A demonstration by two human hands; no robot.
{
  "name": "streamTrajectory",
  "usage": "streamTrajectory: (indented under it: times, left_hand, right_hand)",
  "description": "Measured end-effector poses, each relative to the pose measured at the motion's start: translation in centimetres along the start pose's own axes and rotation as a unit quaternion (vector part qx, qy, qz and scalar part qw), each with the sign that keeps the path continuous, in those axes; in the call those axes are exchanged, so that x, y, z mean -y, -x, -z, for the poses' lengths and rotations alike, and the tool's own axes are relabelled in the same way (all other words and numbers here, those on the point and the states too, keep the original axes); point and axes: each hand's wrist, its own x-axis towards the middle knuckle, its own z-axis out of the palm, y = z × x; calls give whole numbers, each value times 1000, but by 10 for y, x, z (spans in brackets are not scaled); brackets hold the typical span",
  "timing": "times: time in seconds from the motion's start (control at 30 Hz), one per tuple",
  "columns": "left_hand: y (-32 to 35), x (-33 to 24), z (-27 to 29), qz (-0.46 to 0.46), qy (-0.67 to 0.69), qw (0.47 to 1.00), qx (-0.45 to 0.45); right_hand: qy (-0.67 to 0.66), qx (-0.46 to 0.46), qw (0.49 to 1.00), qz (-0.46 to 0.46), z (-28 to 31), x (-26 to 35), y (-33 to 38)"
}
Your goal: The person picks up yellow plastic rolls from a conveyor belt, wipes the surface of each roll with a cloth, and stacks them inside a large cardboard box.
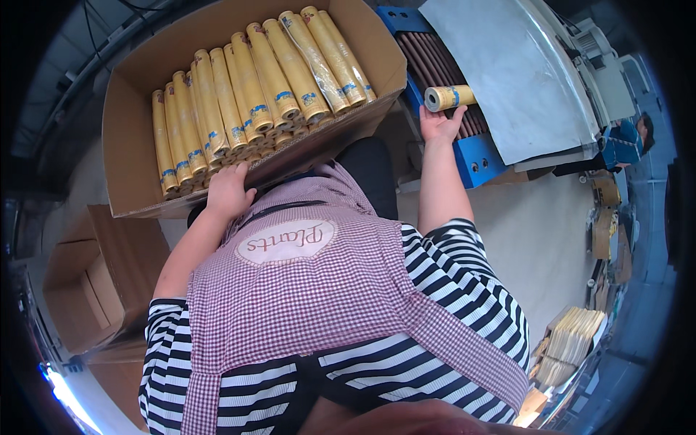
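R hand [440, 126] open, cupped under roll [451, 97] by rollers [433, 59], prob. to support it; L hand [229, 191] on box [130, 130] rim, can't tell if gripping.

Left forearm [181, 252] bare, slanting up and rightward in left half of frame. Left hand [229, 191] left of centre, back uppermost, fingers bent forward, thumb out to the right. Right forearm [445, 181] bare, near-vertical, right of centre. Right hand [441, 126] upper right, palm up, thumb spread from fingers.
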Motion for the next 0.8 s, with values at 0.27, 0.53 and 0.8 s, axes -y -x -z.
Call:
streamTrajectory:
  times: [0.27,0.53,0.8]
  left_hand:
    - [-3,-2,7,12,0,1000,16]
    - [-18,16,16,2,50,999,16]
    - [-115,48,66,-94,810,548,-185]
  right_hand:
    - [116,-37,992,31,-41,-16,12]
    - [165,286,902,-278,-28,10,261]
    - [353,411,729,-419,-13,27,231]
